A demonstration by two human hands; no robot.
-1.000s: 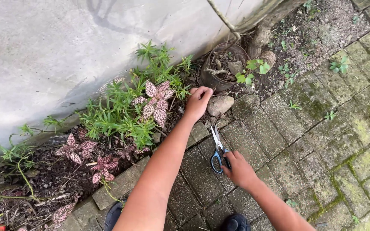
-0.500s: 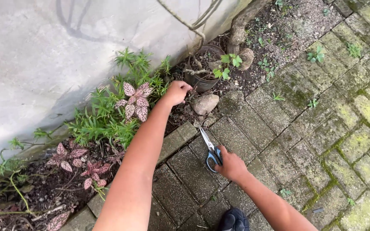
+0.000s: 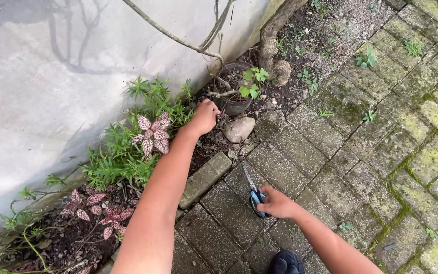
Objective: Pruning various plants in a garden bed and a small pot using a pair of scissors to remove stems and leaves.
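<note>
- Weeding step at the garden bed, as I judge it: my left hand [image 3: 205, 115] is curled in a loose fist at the soil just left of the grey stone [image 3: 239, 129]; whether it pinches a stem I cannot tell.
- Scissors [image 3: 253, 192] sit below the stone on the mossy brick paving [image 3: 361, 152], blades nearly together, pointing towards it.
- My right hand [image 3: 276, 203] wraps their blue handles.
- Any cut would call for bringing the blades up beside the stone.

I stand on mossy paving bricks [image 3: 381, 152] outdoors in soft daylight. A pale concrete wall [image 3: 51, 91] runs along my left, with a narrow soil bed [image 3: 67, 238] at its foot and thin branch shadows on its face.
</note>
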